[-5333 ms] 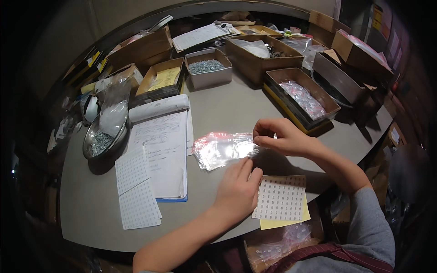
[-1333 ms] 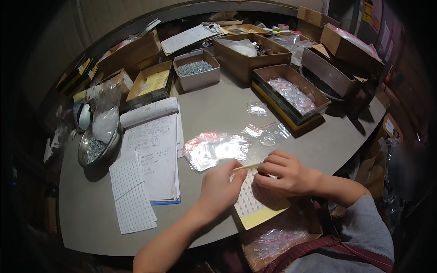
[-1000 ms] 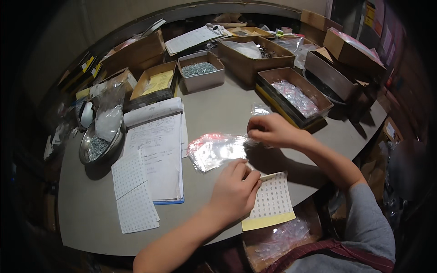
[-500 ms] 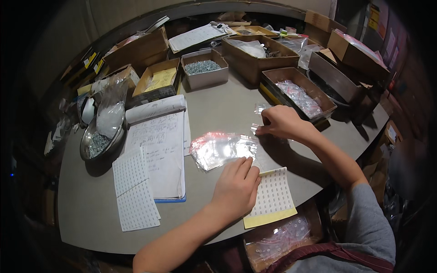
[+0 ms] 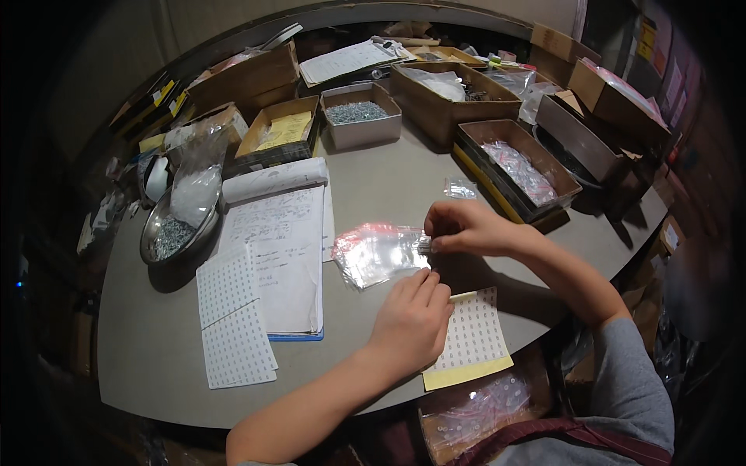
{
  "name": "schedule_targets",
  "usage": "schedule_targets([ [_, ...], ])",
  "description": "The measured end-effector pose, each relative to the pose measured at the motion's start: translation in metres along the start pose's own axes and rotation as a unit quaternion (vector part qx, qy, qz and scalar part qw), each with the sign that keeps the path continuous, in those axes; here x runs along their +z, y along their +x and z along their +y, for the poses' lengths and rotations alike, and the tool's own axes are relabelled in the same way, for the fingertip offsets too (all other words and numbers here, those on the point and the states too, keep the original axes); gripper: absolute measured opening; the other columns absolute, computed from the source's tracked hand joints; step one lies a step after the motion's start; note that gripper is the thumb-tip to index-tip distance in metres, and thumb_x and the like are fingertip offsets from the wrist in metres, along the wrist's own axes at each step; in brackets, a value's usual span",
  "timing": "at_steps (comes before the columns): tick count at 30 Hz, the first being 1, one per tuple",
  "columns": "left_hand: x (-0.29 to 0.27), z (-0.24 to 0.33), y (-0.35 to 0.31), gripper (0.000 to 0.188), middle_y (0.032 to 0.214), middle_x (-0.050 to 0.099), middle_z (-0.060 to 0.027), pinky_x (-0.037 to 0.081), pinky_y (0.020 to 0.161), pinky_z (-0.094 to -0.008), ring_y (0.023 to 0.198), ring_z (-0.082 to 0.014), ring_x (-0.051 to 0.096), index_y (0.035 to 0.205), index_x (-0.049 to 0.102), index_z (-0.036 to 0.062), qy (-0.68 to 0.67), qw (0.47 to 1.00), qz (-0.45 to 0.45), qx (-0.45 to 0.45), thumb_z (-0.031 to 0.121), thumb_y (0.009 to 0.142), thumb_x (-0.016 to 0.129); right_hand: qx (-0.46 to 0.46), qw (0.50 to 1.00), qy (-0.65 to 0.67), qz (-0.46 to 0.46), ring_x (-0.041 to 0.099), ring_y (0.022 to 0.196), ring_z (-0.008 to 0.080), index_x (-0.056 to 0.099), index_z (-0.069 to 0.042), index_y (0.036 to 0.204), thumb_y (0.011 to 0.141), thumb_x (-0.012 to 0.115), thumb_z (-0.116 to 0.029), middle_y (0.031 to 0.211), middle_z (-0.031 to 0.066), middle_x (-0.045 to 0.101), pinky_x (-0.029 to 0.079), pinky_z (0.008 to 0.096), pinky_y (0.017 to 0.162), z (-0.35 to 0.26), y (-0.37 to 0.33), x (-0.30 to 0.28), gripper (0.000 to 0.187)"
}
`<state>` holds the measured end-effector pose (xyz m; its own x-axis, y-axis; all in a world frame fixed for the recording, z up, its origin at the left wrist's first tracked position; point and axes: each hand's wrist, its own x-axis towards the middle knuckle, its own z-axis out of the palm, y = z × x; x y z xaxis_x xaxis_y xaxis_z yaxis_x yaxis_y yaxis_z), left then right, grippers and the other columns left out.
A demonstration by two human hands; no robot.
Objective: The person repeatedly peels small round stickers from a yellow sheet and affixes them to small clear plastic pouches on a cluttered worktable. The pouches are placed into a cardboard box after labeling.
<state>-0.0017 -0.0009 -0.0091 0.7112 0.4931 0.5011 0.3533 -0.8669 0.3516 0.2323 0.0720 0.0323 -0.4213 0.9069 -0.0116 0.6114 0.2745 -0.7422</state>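
Note:
A fanned stack of clear zip bags (image 5: 377, 255) with red edges lies mid-table. My left hand (image 5: 410, 314) rests palm down, fingers stretched out, its fingertips by the lower right edge of the bags. Partly under that hand is a sticker sheet (image 5: 474, 330) with a yellow backing strip. At the right edge of the stack, the thumb and forefinger of my right hand (image 5: 470, 227) are pinched together on a small greyish piece too small to name. A small clear packet (image 5: 461, 188) lies just beyond the right hand.
Left of the bags are a notepad (image 5: 284, 272), more sticker sheets (image 5: 237, 334) and a metal bowl of screws (image 5: 172, 237). Farther back stand a box of small metal parts (image 5: 357, 114) and a box of filled bags (image 5: 519, 167). Another bag box (image 5: 482, 412) sits below the near table edge.
My right hand has come nearer and left, bringing its pinched fingertips to the stack's right edge. The small packet beyond it shows more fully. My left hand stays by the bags; the view has shifted slightly.

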Motion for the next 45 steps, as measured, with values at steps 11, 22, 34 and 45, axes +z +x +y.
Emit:
schedule_targets([
  [11,0.003,-0.001,0.000,0.020,0.118,0.067,-0.0285,0.045,0.104,-0.0467,0.120,-0.0434,0.060,0.103,0.060,-0.0056,0.005,1.000,-0.005,0.007,0.011,0.092,0.065,-0.149,0.900,-0.370,0.177,0.065,0.085,0.0355,0.061,-0.006,0.095,0.082,0.076,-0.010,0.090,0.0132,0.066,0.051,0.0447,0.074,-0.007,-0.012,0.033,0.020],
  [22,0.008,-0.005,-0.001,0.023,0.125,0.065,-0.0294,0.046,0.104,-0.0473,0.122,-0.0426,0.059,0.106,0.061,-0.0054,0.010,0.999,0.018,0.024,0.011,0.091,0.067,-0.169,0.911,-0.280,0.250,0.066,0.093,0.0288,0.076,-0.008,0.102,0.087,0.075,-0.008,0.096,0.0074,0.073,0.051,0.0386,0.082,0.026,-0.010,0.000,0.015],
  [34,0.000,-0.002,0.006,0.019,0.113,0.067,-0.0234,0.048,0.095,-0.0467,0.109,-0.0405,0.062,0.103,0.062,-0.0023,-0.068,0.996,0.045,0.021,0.011,0.090,0.068,-0.175,0.919,-0.279,0.216,0.067,0.103,0.0323,0.072,-0.001,0.106,0.086,0.070,-0.003,0.111,0.0125,0.071,0.050,0.0411,0.094,0.020,-0.033,-0.002,0.020],
  [45,-0.010,-0.007,0.012,0.010,0.079,0.061,-0.0154,0.044,0.074,-0.0474,0.078,-0.0377,0.059,0.088,0.061,0.0036,-0.107,0.988,0.072,-0.085,0.012,0.092,0.065,-0.169,0.946,-0.264,0.086,0.058,0.099,0.0354,0.057,-0.004,0.104,0.082,0.069,-0.007,0.100,0.0151,0.059,0.045,0.0432,0.093,-0.032,-0.103,0.013,0.026],
])
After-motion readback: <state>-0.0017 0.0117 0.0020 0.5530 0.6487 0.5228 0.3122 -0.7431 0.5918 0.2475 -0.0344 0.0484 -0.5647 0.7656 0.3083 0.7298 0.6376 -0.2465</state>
